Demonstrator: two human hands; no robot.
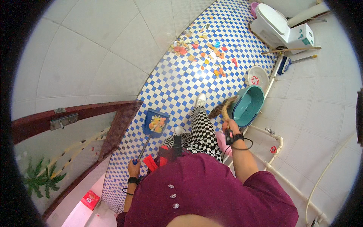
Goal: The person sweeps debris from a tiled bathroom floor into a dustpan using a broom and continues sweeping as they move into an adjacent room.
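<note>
My left hand (134,168) grips the handle of a long-handled blue dustpan (145,127), whose pan lies on the checkered tile floor with orange and yellow scraps in it. On the other side, my right hand (231,126) is closed around the straw-coloured handle of a natural-fibre broom (219,110). Its dark bristles reach down beside my leg, close to a teal plastic tub (249,106). Scattered red, orange and yellow scraps (218,54) lie on the floor ahead of my feet, with a denser heap of litter (180,48) along the left wall.
At the right wall stand a round basin (258,76), a blue-headed brush (284,65), a wooden stick (297,49) and white pipes (273,82). A white toilet (269,25) is at the far right. A dark-red door frame (82,110) borders the left side.
</note>
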